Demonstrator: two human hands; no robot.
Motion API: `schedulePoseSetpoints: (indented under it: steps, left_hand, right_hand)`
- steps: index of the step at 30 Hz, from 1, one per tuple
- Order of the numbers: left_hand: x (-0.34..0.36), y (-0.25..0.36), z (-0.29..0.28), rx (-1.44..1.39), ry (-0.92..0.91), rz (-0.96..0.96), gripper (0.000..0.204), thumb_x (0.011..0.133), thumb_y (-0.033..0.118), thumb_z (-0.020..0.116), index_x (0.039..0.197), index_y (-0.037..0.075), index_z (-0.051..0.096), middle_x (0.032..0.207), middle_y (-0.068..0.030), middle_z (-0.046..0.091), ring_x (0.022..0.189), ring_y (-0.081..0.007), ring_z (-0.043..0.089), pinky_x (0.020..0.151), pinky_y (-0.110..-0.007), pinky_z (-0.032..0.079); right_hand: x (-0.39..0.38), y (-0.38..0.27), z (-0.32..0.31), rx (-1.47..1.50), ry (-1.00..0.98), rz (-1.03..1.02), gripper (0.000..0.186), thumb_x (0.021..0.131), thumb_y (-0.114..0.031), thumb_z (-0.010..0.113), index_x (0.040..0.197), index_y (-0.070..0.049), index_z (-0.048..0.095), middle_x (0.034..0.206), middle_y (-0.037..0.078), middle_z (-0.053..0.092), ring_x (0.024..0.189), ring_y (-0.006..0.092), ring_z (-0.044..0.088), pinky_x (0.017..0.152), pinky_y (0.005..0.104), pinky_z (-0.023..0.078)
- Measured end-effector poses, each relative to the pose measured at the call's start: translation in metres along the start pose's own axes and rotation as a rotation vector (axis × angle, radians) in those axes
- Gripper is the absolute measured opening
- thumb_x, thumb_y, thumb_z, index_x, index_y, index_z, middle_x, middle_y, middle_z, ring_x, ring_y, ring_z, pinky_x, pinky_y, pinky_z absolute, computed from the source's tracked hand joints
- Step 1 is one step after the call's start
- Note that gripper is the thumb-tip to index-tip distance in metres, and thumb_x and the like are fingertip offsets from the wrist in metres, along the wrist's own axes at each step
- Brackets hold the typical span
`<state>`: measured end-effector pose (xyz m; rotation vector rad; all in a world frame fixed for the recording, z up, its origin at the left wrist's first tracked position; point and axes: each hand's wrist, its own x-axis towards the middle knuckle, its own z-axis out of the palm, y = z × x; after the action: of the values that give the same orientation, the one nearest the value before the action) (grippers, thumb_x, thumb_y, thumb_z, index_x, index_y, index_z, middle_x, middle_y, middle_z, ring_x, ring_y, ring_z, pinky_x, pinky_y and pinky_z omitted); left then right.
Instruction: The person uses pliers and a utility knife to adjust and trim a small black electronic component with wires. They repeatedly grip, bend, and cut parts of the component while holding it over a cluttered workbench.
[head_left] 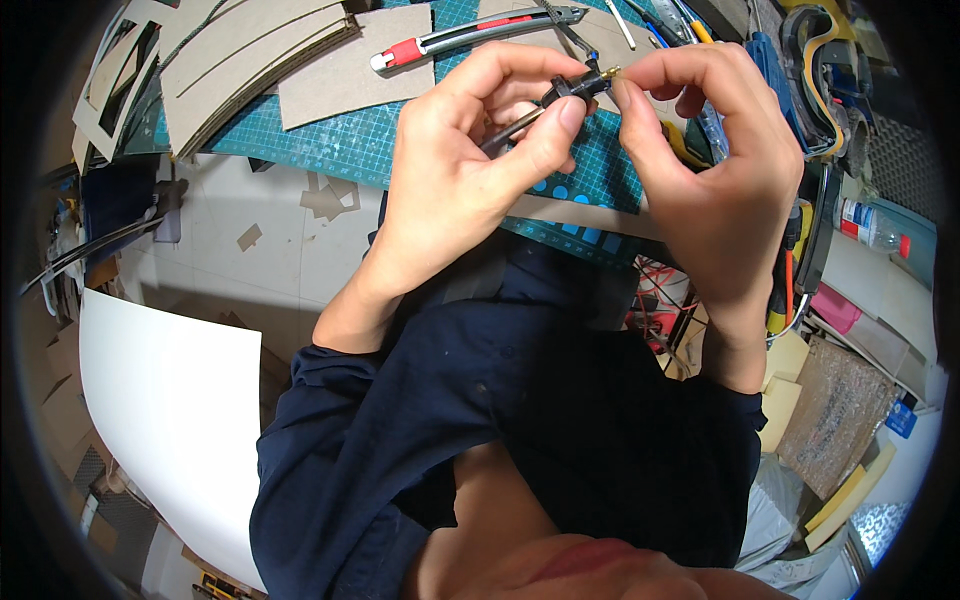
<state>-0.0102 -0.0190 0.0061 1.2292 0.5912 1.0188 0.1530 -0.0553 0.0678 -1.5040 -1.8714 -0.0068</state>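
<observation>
Cluttered workroom all around, with a pale floor (290,240) carrying a few scattered brown cardboard offcuts (325,198). At lower left, a large, smooth white sheet (175,430) with curving edges. Along the top, a broad surface (300,160) of teal, grid-printed cutting mat. Nearer, navy cloth sleeves (400,370), ending partway along both forearms. At upper left, a layered stack of grey-brown cardboard sheets (250,75), with a single flat cardboard piece (325,90) just beside. At lower right, a rectangular brown parcel (835,415) in clear, crinkled wrap.

Raised over the mat, bare left grip (460,160) and bare right grip (720,160), close together at the fingertips. Off to the right, grey goggles with a yellowish rim (815,90) and, lower, a clear plastic bottle with a red cap (872,232). Beyond the left grip, a red-and-silver utility knife (470,40), lying partly across the flat piece.

Between both grips, a slim black cylindrical piece with a thin metal shaft (578,92): clasped by left thumb and bent fingers, shaft slanting toward the palm. At its right end, a small brass-coloured tip (607,74). Right thumb and forefinger nearly together there; cannot tell whether pinching it.
</observation>
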Motion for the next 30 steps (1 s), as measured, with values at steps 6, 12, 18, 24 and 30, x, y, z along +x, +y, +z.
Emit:
schedulePoseSetpoints:
  steps: [6, 12, 18, 24, 30]
  left_hand:
    - [0.000, 0.000, -0.002, 0.005, -0.011, 0.011, 0.027, 0.098, 0.008, 0.062, 0.122, -0.004, 0.059, 0.099, -0.0103, 0.069, 0.073, -0.0095, 0.063, 0.068, -0.022, 0.051]
    - [-0.001, 0.003, -0.003, -0.073, -0.022, -0.042, 0.030, 0.095, 0.012, 0.068, 0.121, -0.002, 0.060, 0.100, -0.0069, 0.068, 0.078, -0.0085, 0.064, 0.070, -0.022, 0.053]
    - [0.002, 0.000, -0.003, -0.007, -0.052, 0.010, 0.028, 0.099, 0.011, 0.059, 0.123, -0.004, 0.059, 0.099, -0.0142, 0.072, 0.067, -0.0093, 0.064, 0.058, -0.018, 0.047]
    - [0.001, 0.006, -0.005, -0.071, -0.059, -0.069, 0.029, 0.098, 0.014, 0.064, 0.121, -0.002, 0.061, 0.098, -0.0092, 0.071, 0.070, -0.0076, 0.061, 0.065, -0.021, 0.051]
    - [0.001, 0.006, -0.005, -0.077, -0.068, -0.064, 0.029, 0.099, 0.015, 0.063, 0.122, -0.002, 0.061, 0.097, -0.0087, 0.071, 0.069, -0.0074, 0.061, 0.065, -0.021, 0.051]
  right_hand:
    - [0.015, -0.013, -0.015, -0.181, -0.171, -0.021, 0.012, 0.076, 0.000, 0.073, 0.084, -0.001, 0.064, 0.079, 0.004, 0.062, 0.071, 0.0140, 0.055, 0.069, 0.0250, 0.045]
    - [0.029, 0.001, -0.027, 0.103, -0.313, 0.090, 0.012, 0.079, -0.005, 0.074, 0.085, -0.002, 0.065, 0.081, 0.008, 0.064, 0.070, 0.0172, 0.060, 0.066, 0.0264, 0.047]
    - [0.046, -0.001, -0.041, 0.250, -0.468, 0.115, 0.007, 0.085, -0.003, 0.070, 0.087, 0.000, 0.064, 0.080, 0.009, 0.064, 0.070, 0.0148, 0.060, 0.064, 0.0282, 0.048]
    - [0.050, 0.010, -0.040, 0.318, -0.556, 0.040, 0.008, 0.087, -0.003, 0.068, 0.092, 0.002, 0.063, 0.081, 0.009, 0.064, 0.071, 0.0154, 0.059, 0.066, 0.0280, 0.048]
    - [0.052, 0.025, -0.035, 0.439, -0.611, 0.109, 0.009, 0.088, -0.003, 0.067, 0.094, 0.003, 0.063, 0.083, 0.009, 0.064, 0.074, 0.0141, 0.059, 0.068, 0.0281, 0.049]
